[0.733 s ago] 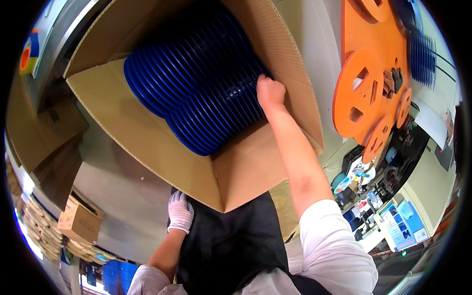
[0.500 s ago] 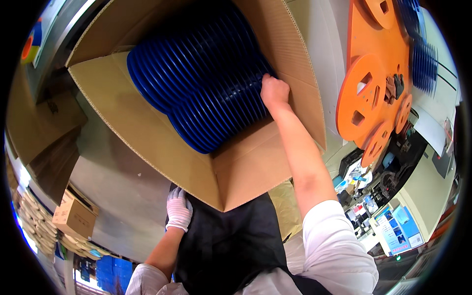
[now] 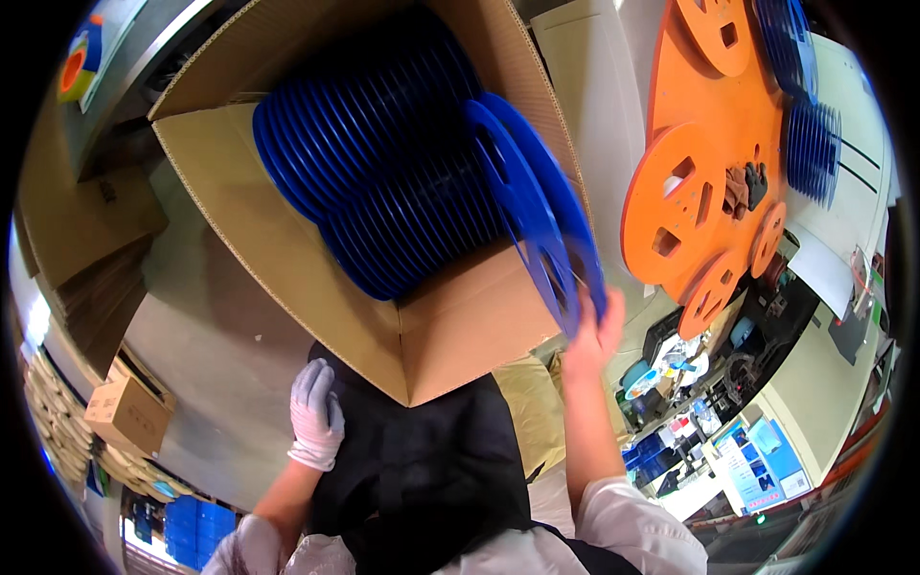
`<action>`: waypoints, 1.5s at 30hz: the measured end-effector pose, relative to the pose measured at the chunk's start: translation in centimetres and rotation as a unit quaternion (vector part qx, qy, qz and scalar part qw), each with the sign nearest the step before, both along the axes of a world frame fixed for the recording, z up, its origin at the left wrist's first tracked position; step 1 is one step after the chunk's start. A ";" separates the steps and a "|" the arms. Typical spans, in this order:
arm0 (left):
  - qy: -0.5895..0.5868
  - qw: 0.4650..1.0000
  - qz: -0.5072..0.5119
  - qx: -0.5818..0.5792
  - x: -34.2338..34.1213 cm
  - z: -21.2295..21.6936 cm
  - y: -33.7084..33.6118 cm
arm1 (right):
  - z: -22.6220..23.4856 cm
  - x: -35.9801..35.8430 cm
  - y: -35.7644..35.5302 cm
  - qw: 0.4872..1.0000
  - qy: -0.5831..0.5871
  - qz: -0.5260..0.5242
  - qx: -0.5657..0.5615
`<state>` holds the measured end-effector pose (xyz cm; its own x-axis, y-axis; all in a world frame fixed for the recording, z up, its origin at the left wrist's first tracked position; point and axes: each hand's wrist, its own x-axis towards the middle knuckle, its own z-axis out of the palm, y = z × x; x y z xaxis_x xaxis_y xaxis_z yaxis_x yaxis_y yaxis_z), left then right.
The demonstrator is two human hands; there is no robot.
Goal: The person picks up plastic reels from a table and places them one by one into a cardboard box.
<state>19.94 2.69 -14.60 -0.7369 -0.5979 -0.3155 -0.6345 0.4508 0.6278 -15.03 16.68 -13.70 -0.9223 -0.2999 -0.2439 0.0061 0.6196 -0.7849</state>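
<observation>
An open cardboard box [image 3: 287, 278] fills the middle of the view, packed with rows of blue plastic reels [image 3: 383, 182]. My right hand [image 3: 592, 333], bare, grips the lower rim of one or two blue reels [image 3: 537, 211] lifted up out of the box at its right side. My left hand [image 3: 316, 412] wears a white glove and rests low against my dark apron, below the box's near corner, holding nothing.
Large and small orange reels [image 3: 709, 172] lie on a pale table at the right, with more blue reels [image 3: 810, 144] stacked behind them. Flattened cardboard [image 3: 77, 220] and small boxes [image 3: 125, 412] sit at the left. A cluttered workbench [image 3: 709, 402] lies at lower right.
My right hand has pulled blue reels out of the box and drawn them right and toward me. The view has moved closer to the box. The left hand stays low.
</observation>
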 end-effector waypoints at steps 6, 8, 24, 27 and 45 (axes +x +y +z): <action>0.203 0.968 -0.145 0.037 -17.3 0.9 -4.7 | 7.1 3.2 6.0 0.975 -0.008 -0.137 -0.177; 0.186 0.961 -0.201 0.029 -24.0 -4.5 -4.6 | 7.9 3.9 7.2 0.975 0.018 -0.125 -0.181; -0.124 0.956 -0.265 0.037 -40.6 -19.1 -3.8 | 8.5 3.4 5.5 0.969 0.053 -0.184 -0.155; -0.161 0.907 -0.376 0.098 -40.3 -20.2 -4.3 | 8.1 3.5 6.6 0.969 0.036 -0.157 -0.187; 0.008 0.817 -0.576 0.014 -36.4 -9.5 0.3 | 13.2 0.9 4.9 0.969 0.149 -0.108 -0.165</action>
<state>-16.47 3.00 -24.08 -0.8094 0.5034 -0.3023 0.2092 0.7282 0.6527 -14.13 21.56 -0.51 -0.9869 -0.1090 0.1186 -0.1494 0.3445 -0.9268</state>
